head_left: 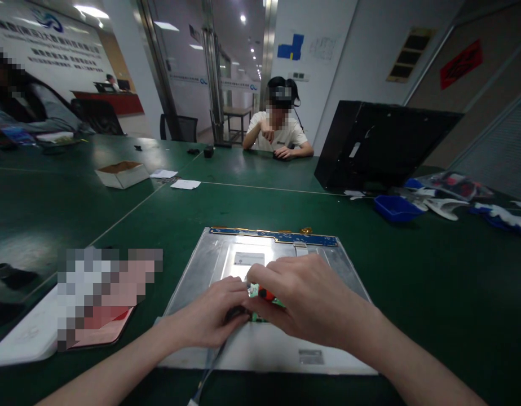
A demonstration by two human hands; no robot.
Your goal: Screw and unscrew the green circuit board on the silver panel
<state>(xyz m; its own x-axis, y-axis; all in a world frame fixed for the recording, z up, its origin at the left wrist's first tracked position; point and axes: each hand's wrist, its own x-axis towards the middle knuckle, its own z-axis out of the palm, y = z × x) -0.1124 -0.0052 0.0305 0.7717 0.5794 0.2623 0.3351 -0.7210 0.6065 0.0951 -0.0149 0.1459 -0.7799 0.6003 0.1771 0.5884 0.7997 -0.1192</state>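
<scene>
A flat silver display panel (pixel 260 358) lies back side up on the green table in front of me, with a narrow blue circuit board (pixel 252 232) along its far edge. A green circuit board (pixel 260 318) shows between my hands, mostly covered by them. My right hand (pixel 305 296) is closed around a small red-and-black tool (pixel 266 293), which looks like a screwdriver; its tip is hidden. My left hand (pixel 212 313) rests on the panel beside the board, thumb and fingers curled together around something dark. From under it, a thin cable (pixel 207 372) runs toward the near edge.
Two phone-like slabs, one white (pixel 27 335) and one pink (pixel 110 332), lie at left. Farther off are an open white box (pixel 123 177), papers (pixel 185 184), a blue tray (pixel 396 208) and a large black casing (pixel 383 146). A person (pixel 281 127) sits across the table.
</scene>
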